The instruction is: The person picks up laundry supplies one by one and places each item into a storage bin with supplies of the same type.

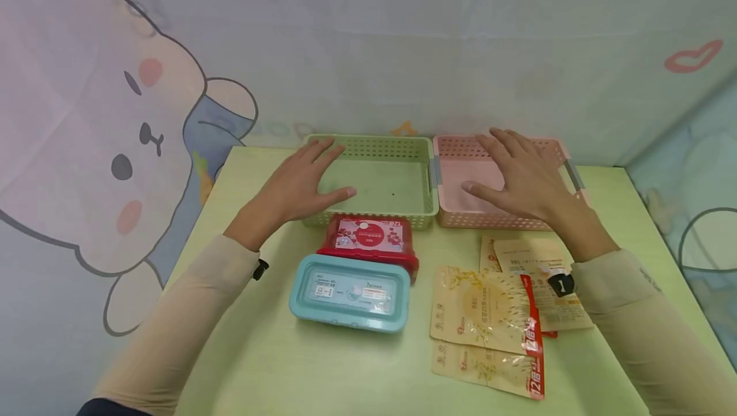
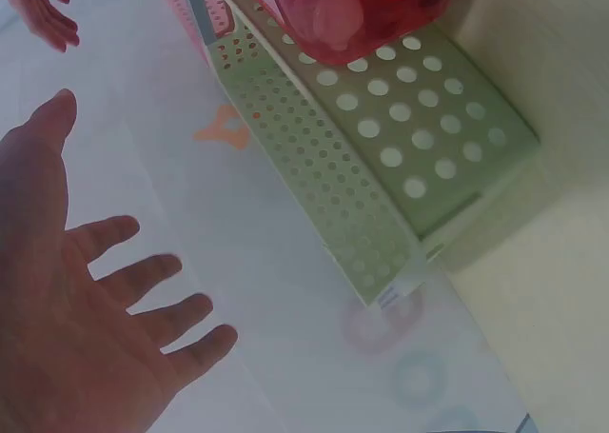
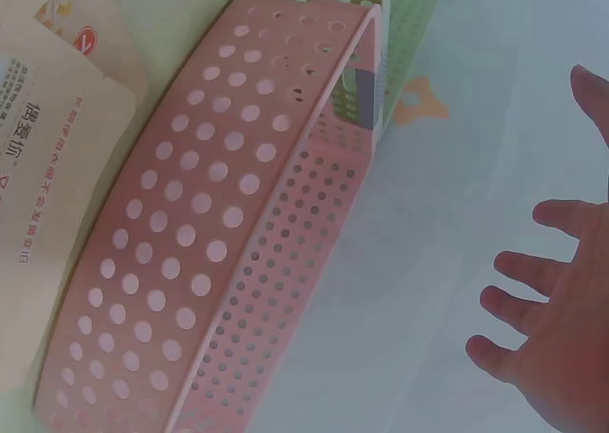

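My left hand (image 1: 299,182) hovers over the left side of a green perforated basket (image 1: 374,179), fingers spread and holding nothing. Above the pink perforated basket (image 1: 460,211) is my right hand (image 1: 518,176), its fingers also spread with nothing in them. The two baskets stand side by side, and both wrist views show the hands apart from them. In front of the green basket sits a red lidded box (image 1: 368,237) with a pink label. Nearer still lies a light-blue lidded box (image 1: 350,293). Several yellow and beige pouches (image 1: 480,307) with red edges overlap below the pink basket.
A pale green table (image 1: 259,365) carries everything. Right behind the baskets hangs a light cloth backdrop (image 1: 403,51) with a cartoon bear print, and it continues along the left and right sides.
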`<state>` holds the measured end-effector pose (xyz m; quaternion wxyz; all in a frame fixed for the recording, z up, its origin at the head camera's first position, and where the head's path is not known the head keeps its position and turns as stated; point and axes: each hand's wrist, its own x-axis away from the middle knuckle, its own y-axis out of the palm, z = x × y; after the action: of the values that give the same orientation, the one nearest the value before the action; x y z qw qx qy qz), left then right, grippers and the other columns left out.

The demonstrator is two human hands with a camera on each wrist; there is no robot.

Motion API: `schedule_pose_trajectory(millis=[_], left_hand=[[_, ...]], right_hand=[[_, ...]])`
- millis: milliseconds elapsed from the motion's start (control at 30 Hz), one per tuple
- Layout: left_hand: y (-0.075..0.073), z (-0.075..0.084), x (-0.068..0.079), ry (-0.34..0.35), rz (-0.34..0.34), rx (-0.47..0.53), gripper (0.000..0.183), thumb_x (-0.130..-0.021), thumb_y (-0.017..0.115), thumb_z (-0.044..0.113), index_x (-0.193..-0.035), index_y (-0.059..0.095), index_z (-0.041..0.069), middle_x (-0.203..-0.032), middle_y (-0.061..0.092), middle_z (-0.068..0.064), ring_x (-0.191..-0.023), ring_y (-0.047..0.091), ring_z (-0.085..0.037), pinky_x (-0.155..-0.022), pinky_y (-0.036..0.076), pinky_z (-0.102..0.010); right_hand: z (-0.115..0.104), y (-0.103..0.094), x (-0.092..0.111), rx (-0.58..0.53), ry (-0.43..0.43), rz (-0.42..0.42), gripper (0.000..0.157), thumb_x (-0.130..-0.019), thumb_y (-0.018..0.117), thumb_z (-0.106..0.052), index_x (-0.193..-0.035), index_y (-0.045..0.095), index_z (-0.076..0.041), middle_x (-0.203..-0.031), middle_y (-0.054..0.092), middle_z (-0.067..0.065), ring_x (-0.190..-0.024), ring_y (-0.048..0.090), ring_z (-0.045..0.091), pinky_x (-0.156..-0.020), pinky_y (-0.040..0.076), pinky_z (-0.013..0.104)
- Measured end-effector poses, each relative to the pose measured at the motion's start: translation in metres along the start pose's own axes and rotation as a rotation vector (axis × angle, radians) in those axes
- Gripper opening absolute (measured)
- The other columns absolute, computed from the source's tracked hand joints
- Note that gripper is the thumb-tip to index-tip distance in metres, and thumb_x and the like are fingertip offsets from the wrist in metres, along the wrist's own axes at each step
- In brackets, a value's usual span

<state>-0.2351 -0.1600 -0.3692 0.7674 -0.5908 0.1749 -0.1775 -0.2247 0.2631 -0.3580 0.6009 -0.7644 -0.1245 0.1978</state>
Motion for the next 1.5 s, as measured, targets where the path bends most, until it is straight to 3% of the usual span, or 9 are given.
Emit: schedule_pose_trajectory(millis=[200, 467, 767, 933, 1200, 1500], left_hand=[[-0.004, 0.007, 0.002, 0.047, -0.042, 0.000, 0.089, -0.097, 0.064, 0.066, -0.166, 0.035, 0.017, -0.171, 0.030, -0.012, -0.157, 0.028, -0.036, -0.124, 0.029, -0.059], [-0.012, 0.018, 0.010, 0.081, -0.093, -0.004, 0.083, -0.097, 0.065, 0.065, -0.163, 0.043, 0.021, -0.166, 0.040, -0.010, -0.154, 0.035, -0.035, -0.121, 0.035, -0.059], [-0.015, 0.036, 0.025, 0.157, -0.154, -0.026, 0.074, -0.097, 0.070, 0.057, -0.157, 0.052, 0.019, -0.145, 0.057, -0.008, -0.127, 0.059, -0.029, -0.101, 0.056, -0.049], [-0.013, 0.044, 0.029, 0.172, -0.179, -0.049, 0.069, -0.098, 0.070, 0.056, -0.154, 0.056, 0.018, -0.140, 0.060, -0.009, -0.118, 0.062, -0.026, -0.094, 0.059, -0.045], [-0.003, 0.043, 0.030, 0.199, -0.158, -0.054, 0.058, -0.095, 0.076, 0.051, -0.143, 0.066, 0.020, -0.131, 0.065, -0.005, -0.109, 0.067, -0.022, -0.089, 0.061, -0.041], [0.008, 0.046, 0.032, 0.186, -0.241, -0.081, 0.056, -0.092, 0.079, 0.048, -0.137, 0.069, 0.016, -0.122, 0.069, -0.006, -0.102, 0.066, -0.021, -0.088, 0.061, -0.040]], right_hand=[[-0.009, -0.001, -0.002, -0.018, -0.001, -0.039, 0.096, -0.097, 0.061, -0.067, -0.169, 0.026, -0.015, -0.172, 0.024, 0.019, -0.156, 0.022, 0.050, -0.113, 0.025, 0.081], [-0.016, 0.003, -0.003, -0.085, -0.064, -0.029, 0.092, -0.097, 0.064, -0.061, -0.168, 0.029, -0.014, -0.168, 0.031, 0.019, -0.155, 0.025, 0.048, -0.119, 0.022, 0.075], [-0.029, 0.009, -0.004, -0.114, -0.138, -0.041, 0.090, -0.097, 0.065, -0.059, -0.167, 0.032, -0.013, -0.167, 0.035, 0.018, -0.154, 0.030, 0.043, -0.120, 0.026, 0.069], [-0.035, 0.013, -0.003, -0.133, -0.160, -0.039, 0.088, -0.096, 0.066, -0.057, -0.167, 0.034, -0.015, -0.165, 0.037, 0.018, -0.152, 0.033, 0.042, -0.120, 0.028, 0.068], [-0.044, 0.021, 0.000, -0.156, -0.159, -0.077, 0.089, -0.095, 0.067, -0.061, -0.167, 0.033, -0.020, -0.165, 0.038, 0.014, -0.150, 0.038, 0.038, -0.114, 0.037, 0.066], [-0.059, 0.026, 0.004, -0.139, -0.182, -0.113, 0.085, -0.097, 0.066, -0.059, -0.166, 0.037, -0.017, -0.156, 0.048, 0.017, -0.140, 0.047, 0.038, -0.108, 0.045, 0.063]])
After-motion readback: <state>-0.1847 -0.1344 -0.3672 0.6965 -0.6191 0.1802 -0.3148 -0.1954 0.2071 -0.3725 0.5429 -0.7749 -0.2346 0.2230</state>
